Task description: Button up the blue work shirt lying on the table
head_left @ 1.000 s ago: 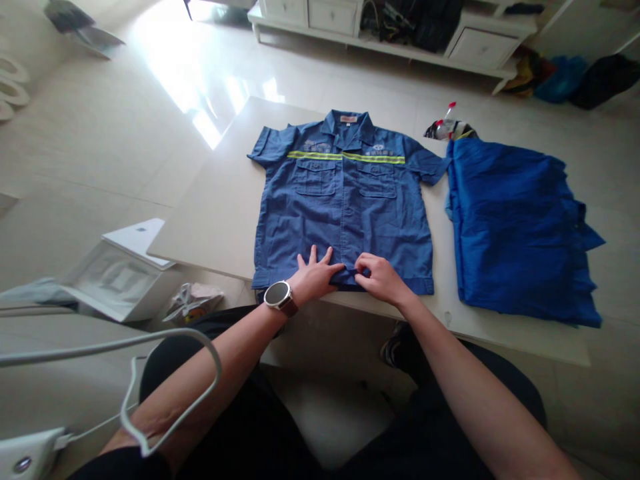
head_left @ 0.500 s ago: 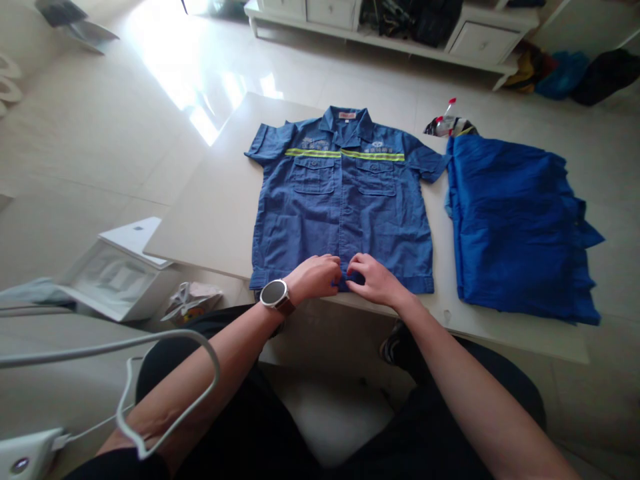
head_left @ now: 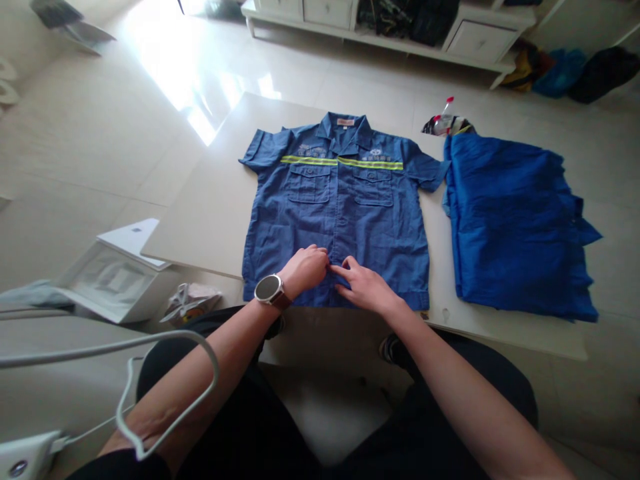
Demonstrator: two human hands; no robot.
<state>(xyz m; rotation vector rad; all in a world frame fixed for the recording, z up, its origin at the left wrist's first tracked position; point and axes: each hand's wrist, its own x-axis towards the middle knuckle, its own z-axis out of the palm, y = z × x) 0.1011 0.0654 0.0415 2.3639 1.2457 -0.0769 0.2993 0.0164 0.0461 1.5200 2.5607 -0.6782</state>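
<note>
The left hand (head_left: 306, 270), with a wristwatch (head_left: 269, 288) at its wrist, lies at the lower centre of the frame, fingers curled down over the front opening of a blue shirt (head_left: 300, 223); whether they grasp the cloth cannot be told. Just beside it, the right hand (head_left: 367, 288) is unclenched, thumb and index finger parted, with the index fingertip close to the left fingers.

The shirt lies spread face up in the middle of the frame, its hem towards the bottom and its collar (head_left: 325, 125) towards the top. A yellow stripe (head_left: 370, 165) crosses the chest above two flapped pockets (head_left: 309, 187), and the short sleeves point out to either side.

Beneath it is a pale desk (head_left: 205, 200), bare to the left of the shirt. At the right of the frame, a stack of brighter blue cloth (head_left: 515, 227) rests on the desk near the shirt's sleeve. Beyond that stack, at upper right, is a clear bottle (head_left: 443, 121) with a red cap.

A white cabinet (head_left: 483, 45) runs along the top of the frame. At lower left are an open white box (head_left: 120, 280), a plastic bag (head_left: 187, 303) and a looping pale cable (head_left: 100, 353).
</note>
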